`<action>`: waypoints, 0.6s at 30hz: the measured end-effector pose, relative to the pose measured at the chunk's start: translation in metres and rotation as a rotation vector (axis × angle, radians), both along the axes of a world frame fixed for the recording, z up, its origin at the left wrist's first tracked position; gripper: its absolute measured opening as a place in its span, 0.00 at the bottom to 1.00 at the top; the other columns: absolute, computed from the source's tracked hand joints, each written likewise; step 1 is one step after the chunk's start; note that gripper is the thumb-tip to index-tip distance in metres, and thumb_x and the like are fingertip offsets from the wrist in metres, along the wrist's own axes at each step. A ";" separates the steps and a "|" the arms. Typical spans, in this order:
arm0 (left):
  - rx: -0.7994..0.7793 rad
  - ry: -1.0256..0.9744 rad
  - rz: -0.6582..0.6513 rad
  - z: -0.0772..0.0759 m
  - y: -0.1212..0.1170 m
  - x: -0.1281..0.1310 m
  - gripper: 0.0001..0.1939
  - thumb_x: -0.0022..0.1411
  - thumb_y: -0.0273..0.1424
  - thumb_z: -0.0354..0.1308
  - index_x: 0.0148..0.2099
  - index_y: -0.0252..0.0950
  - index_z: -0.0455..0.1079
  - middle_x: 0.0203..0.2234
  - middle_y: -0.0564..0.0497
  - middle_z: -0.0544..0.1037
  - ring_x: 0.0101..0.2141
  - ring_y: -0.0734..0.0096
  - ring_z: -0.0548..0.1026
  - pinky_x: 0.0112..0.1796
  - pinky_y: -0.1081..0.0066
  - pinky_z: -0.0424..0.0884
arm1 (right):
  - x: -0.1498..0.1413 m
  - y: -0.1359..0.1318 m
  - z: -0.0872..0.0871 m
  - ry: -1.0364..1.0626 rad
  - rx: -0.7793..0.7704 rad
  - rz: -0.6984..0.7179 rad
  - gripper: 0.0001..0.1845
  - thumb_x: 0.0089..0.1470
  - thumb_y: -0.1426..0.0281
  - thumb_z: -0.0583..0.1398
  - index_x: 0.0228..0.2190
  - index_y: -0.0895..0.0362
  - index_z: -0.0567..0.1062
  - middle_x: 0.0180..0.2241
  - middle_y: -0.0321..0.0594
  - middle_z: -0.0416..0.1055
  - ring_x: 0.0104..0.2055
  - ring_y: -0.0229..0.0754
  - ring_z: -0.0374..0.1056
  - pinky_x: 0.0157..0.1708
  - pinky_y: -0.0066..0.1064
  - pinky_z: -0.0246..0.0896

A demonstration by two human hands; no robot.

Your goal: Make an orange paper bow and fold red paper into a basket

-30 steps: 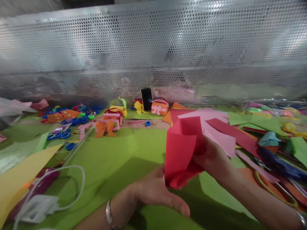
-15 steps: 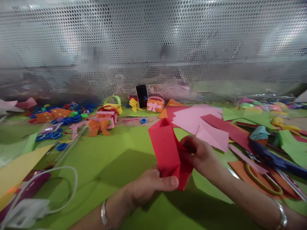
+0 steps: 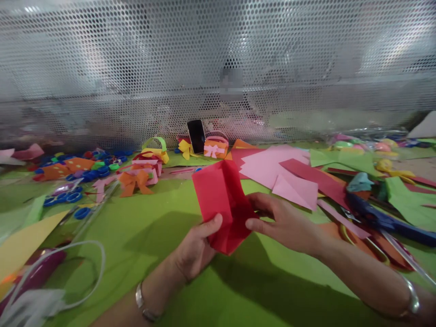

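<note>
A folded red paper box (image 3: 214,193) is held up above the green table, tilted, with its hollow inside facing me and to the right. My left hand (image 3: 197,247) grips its lower left side, thumb pressed on the outer panel and the fingers hidden behind. At the right edge, my right hand (image 3: 272,220) pinches the paper wall between thumb and fingers. A shadow of the hands and box falls on the green surface (image 3: 132,268).
Pink paper sheets (image 3: 272,163) lie behind the box, and a blue glue gun (image 3: 384,218) rests at right. Left are blue scissors (image 3: 64,197), an orange paper bow (image 3: 136,181) and a white cable (image 3: 102,259). A phone (image 3: 196,136) leans before the perforated metal screen (image 3: 170,54).
The red box has turned so its open inside faces me more, and it has shifted left. My left thumb has moved up onto its panel; my right thumb now shows at its edge.
</note>
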State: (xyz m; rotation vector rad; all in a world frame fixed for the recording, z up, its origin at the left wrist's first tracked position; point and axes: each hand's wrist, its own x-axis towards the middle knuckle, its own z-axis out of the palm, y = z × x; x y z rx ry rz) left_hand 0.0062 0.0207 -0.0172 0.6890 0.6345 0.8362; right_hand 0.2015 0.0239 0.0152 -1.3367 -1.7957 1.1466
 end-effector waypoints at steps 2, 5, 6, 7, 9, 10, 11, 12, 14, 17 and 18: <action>-0.024 -0.023 0.046 0.002 0.004 -0.003 0.17 0.57 0.39 0.61 0.44 0.32 0.74 0.38 0.45 0.81 0.42 0.60 0.76 0.51 0.60 0.67 | 0.002 0.000 -0.001 -0.039 0.041 0.050 0.34 0.38 0.61 0.69 0.48 0.60 0.71 0.47 0.48 0.73 0.48 0.51 0.69 0.50 0.43 0.64; -0.043 -0.101 0.029 0.003 0.007 -0.008 0.20 0.58 0.40 0.60 0.48 0.33 0.72 0.40 0.44 0.81 0.45 0.54 0.76 0.51 0.53 0.66 | 0.002 0.000 -0.006 -0.137 0.162 0.103 0.39 0.35 0.69 0.71 0.52 0.55 0.70 0.52 0.47 0.68 0.50 0.49 0.67 0.51 0.41 0.64; -0.037 -0.130 0.002 0.003 0.008 -0.010 0.22 0.57 0.41 0.61 0.49 0.33 0.72 0.41 0.44 0.80 0.46 0.52 0.75 0.52 0.51 0.66 | 0.001 0.000 -0.008 -0.165 0.205 0.100 0.37 0.37 0.72 0.70 0.52 0.54 0.70 0.51 0.46 0.67 0.49 0.47 0.67 0.49 0.39 0.65; -0.028 -0.146 -0.025 0.003 0.008 -0.011 0.23 0.56 0.42 0.61 0.50 0.32 0.71 0.43 0.43 0.80 0.48 0.51 0.74 0.52 0.50 0.65 | 0.001 0.000 -0.010 -0.185 0.248 0.092 0.34 0.41 0.75 0.68 0.52 0.52 0.71 0.50 0.45 0.67 0.47 0.46 0.68 0.48 0.38 0.66; -0.003 -0.145 -0.066 0.001 0.008 -0.014 0.25 0.56 0.41 0.62 0.51 0.32 0.71 0.46 0.42 0.78 0.49 0.49 0.73 0.52 0.50 0.65 | -0.002 0.000 -0.014 -0.196 0.328 0.070 0.30 0.45 0.79 0.63 0.51 0.52 0.71 0.47 0.44 0.68 0.46 0.44 0.68 0.46 0.37 0.67; 0.013 -0.135 -0.080 -0.001 0.008 -0.015 0.25 0.56 0.41 0.62 0.52 0.32 0.71 0.48 0.42 0.77 0.51 0.50 0.72 0.52 0.51 0.64 | -0.003 0.001 -0.017 -0.186 0.368 0.058 0.28 0.47 0.79 0.62 0.51 0.52 0.71 0.46 0.44 0.69 0.45 0.44 0.68 0.45 0.37 0.67; 0.031 -0.122 -0.095 -0.002 0.008 -0.016 0.24 0.55 0.40 0.63 0.51 0.32 0.71 0.49 0.42 0.76 0.52 0.51 0.71 0.53 0.52 0.64 | -0.004 0.001 -0.019 -0.172 0.401 0.049 0.26 0.48 0.78 0.61 0.50 0.53 0.72 0.45 0.45 0.69 0.45 0.44 0.69 0.44 0.37 0.68; 0.049 -0.112 -0.113 -0.004 0.008 -0.018 0.23 0.54 0.39 0.64 0.50 0.33 0.72 0.50 0.43 0.76 0.53 0.51 0.70 0.53 0.53 0.64 | -0.005 0.001 -0.021 -0.158 0.428 0.042 0.24 0.49 0.78 0.60 0.49 0.53 0.72 0.44 0.45 0.70 0.43 0.44 0.69 0.44 0.36 0.68; 0.085 -0.105 -0.144 -0.007 0.008 -0.021 0.21 0.54 0.37 0.64 0.48 0.33 0.74 0.50 0.44 0.76 0.53 0.52 0.69 0.55 0.54 0.62 | -0.007 0.001 -0.025 -0.131 0.467 0.027 0.21 0.50 0.77 0.60 0.47 0.53 0.74 0.42 0.44 0.71 0.42 0.43 0.69 0.43 0.35 0.68; 0.109 -0.105 -0.153 -0.009 0.008 -0.025 0.18 0.54 0.37 0.63 0.45 0.32 0.75 0.45 0.44 0.79 0.51 0.51 0.72 0.56 0.53 0.59 | -0.009 0.000 -0.030 -0.093 0.511 -0.004 0.21 0.48 0.81 0.58 0.44 0.54 0.74 0.42 0.43 0.71 0.42 0.42 0.69 0.42 0.34 0.67; 0.109 -0.099 -0.152 -0.008 0.008 -0.027 0.18 0.54 0.37 0.63 0.45 0.32 0.76 0.43 0.44 0.80 0.50 0.51 0.73 0.57 0.53 0.59 | -0.009 0.000 -0.031 -0.079 0.520 -0.014 0.23 0.45 0.84 0.57 0.43 0.55 0.74 0.42 0.43 0.71 0.41 0.42 0.69 0.41 0.34 0.67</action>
